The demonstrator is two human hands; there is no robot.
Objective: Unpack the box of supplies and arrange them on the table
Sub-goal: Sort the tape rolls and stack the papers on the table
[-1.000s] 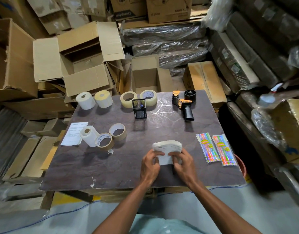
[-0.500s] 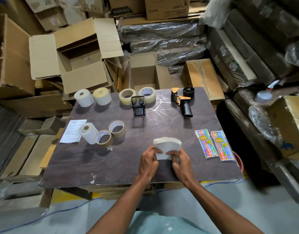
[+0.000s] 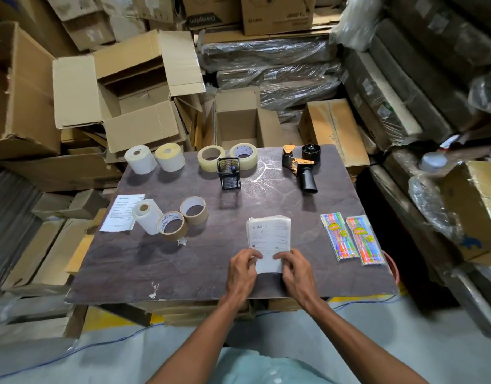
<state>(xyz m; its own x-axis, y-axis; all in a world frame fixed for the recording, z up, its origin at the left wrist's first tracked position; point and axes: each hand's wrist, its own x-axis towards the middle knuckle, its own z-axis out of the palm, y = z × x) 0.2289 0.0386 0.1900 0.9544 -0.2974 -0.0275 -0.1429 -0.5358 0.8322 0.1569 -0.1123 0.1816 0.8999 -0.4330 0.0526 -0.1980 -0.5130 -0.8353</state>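
A: Hands?
B: Left hand [image 3: 243,270] and right hand [image 3: 295,271] both curl their fingers round the near end of a stack of printed sheets [image 3: 269,239], one on each side. The stack lies flat on the counter [image 3: 128,273], near the front edge, middle-right.

A: Rest of the counter?
B: Two pen packs [image 3: 352,238] side by side, just right of the stack. Tape dispenser [image 3: 301,167] at back right. Black mesh cup [image 3: 229,173] back centre, touching two clear tape rolls [image 3: 227,157] behind it. Two white label rolls [image 3: 154,159] back left. Two brown tape rolls [image 3: 183,217] and another white roll [image 3: 146,216] at mid-left, beside a loose sheet [image 3: 122,216] at the left edge.

A: The box?
B: Open cardboard box [image 3: 241,120] just behind the counter.
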